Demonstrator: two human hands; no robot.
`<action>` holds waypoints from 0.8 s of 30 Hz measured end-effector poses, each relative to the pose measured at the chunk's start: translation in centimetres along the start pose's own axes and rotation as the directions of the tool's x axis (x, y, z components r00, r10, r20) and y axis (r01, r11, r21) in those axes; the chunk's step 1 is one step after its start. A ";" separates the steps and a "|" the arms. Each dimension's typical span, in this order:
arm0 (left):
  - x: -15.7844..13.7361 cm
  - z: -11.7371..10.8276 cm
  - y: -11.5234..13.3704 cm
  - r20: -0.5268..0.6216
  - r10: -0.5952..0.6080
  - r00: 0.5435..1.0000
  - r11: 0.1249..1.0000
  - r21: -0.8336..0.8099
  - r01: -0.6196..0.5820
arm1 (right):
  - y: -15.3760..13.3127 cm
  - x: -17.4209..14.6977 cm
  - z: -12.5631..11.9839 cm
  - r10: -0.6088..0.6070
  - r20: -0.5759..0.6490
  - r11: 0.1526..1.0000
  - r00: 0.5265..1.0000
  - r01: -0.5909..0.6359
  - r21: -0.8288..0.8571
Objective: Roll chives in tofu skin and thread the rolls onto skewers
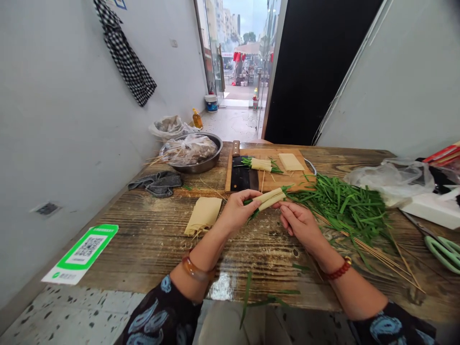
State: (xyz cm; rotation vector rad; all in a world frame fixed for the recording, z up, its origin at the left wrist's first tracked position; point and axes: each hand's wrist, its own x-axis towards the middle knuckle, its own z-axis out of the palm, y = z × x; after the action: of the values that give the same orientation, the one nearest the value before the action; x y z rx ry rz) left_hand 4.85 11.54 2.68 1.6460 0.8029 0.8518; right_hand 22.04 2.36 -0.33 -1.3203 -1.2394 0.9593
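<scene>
1. Setting: a wooden counter (151,258) in a pale-walled room, a doorway beyond.
2. Centre: two pale rolls (270,198), greens projecting from their ends, are raised above the counter; the left grip (240,207) grasps them.
3. Right grip (300,224): fingers gathered at the rolls' near side; whether they pinch anything cannot be told.
4. Technique (judged): light, even thumb pressure should keep the rolls parallel and closed, uncrushed.
5. Surroundings: pale sheets (203,214), left; loose greens (348,206), right; cutting board (293,180) with cleaver (244,178), beyond.
</scene>
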 end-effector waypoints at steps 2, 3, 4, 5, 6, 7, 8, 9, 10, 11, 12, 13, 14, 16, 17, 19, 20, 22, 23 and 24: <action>0.0 0.0 0.0 0.000 0.021 1.000 0.999 0.041 -0.021 | 0.0 0.0 0.0 0.001 0.017 1.000 1.000 -0.001 0.017; 0.0 0.0 0.0 0.004 0.028 1.000 0.998 0.058 -0.029 | 0.0 0.1 0.0 0.001 0.027 1.000 1.000 -0.002 0.026; 0.0 0.0 0.1 0.010 0.032 0.999 0.997 0.069 -0.033 | 0.0 0.1 0.0 0.002 0.034 0.999 0.999 -0.003 0.033; 0.0 0.0 0.2 0.019 0.034 0.999 0.997 0.075 -0.035 | 0.0 0.1 0.0 0.004 0.036 0.999 0.999 -0.006 0.040; 0.0 0.0 0.2 0.030 0.035 0.999 0.996 0.078 -0.038 | 0.0 0.1 0.0 0.008 0.034 0.999 0.999 -0.010 0.045; 0.0 0.0 0.3 0.042 0.037 0.998 0.996 0.083 -0.041 | 0.0 0.2 0.1 0.015 0.029 0.999 0.999 -0.016 0.048; 0.0 0.0 0.4 0.054 0.039 0.998 0.995 0.092 -0.044 | 0.0 0.2 0.1 0.022 0.022 0.999 1.000 -0.023 0.047; 0.0 0.0 0.4 0.065 0.042 0.997 0.993 0.105 -0.048 | 0.0 0.2 0.1 0.028 0.013 0.999 1.000 -0.029 0.037; 0.1 0.1 0.4 0.075 0.044 0.996 0.991 0.122 -0.053 | 0.0 0.2 0.1 0.032 0.002 0.999 0.999 -0.032 0.016; 0.2 0.1 0.3 0.085 0.048 0.995 0.988 0.140 -0.060 | 0.0 0.3 0.1 0.032 -0.008 0.999 0.999 -0.032 -0.018; 0.3 0.1 0.2 0.095 0.052 0.994 0.985 0.158 -0.066 | 0.1 0.4 0.1 0.026 -0.021 0.998 0.999 -0.028 -0.063; 0.4 0.2 -0.1 0.101 0.055 0.993 0.982 0.174 -0.073 | 0.2 0.5 -0.1 0.013 -0.033 0.993 0.999 -0.016 -0.115; 0.5 0.2 -0.4 0.101 0.059 0.993 0.979 0.187 -0.077 | 0.3 0.6 -0.2 -0.011 -0.045 0.986 0.999 0.003 -0.166; 0.7 0.1 -1.0 0.063 0.060 0.996 0.978 0.196 -0.072 | 0.5 0.9 -0.7 -0.072 -0.069 0.970 0.995 0.054 -0.239; 0.8 0.1 -1.2 0.027 0.056 0.998 0.980 0.191 -0.061 | 0.7 1.1 -1.1 -0.098 -0.086 0.965 0.991 0.073 -0.253; 0.9 -0.1 -1.6 -0.037 0.041 0.999 0.986 0.161 -0.034 | 1.0 1.4 -2.0 -0.112 -0.130 0.966 0.985 0.078 -0.245; 0.9 -0.2 -1.7 -0.054 0.030 0.998 0.990 0.142 -0.022 | 1.1 1.7 -2.6 -0.100 -0.154 0.971 0.983 0.063 -0.230; 0.9 -0.3 -1.7 -0.063 0.012 0.998 0.994 0.105 -0.005 | 1.5 2.3 -3.8 -0.060 -0.176 0.977 0.983 0.021 -0.214; 0.9 -0.3 -1.7 -0.061 0.006 0.998 0.996 0.088 0.000 | 1.6 2.7 -4.4 -0.043 -0.170 0.975 0.984 0.004 -0.222; 0.9 -0.3 -1.6 -0.059 0.000 0.998 0.997 0.075 0.004 | 1.8 3.1 -5.1 -0.032 -0.150 0.969 0.988 -0.007 -0.247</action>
State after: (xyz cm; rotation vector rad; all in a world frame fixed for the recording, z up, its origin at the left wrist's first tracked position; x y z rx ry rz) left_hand 4.89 12.75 1.27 1.6920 0.8860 0.8816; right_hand 27.75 4.73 -1.07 -1.5484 -1.2757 0.6950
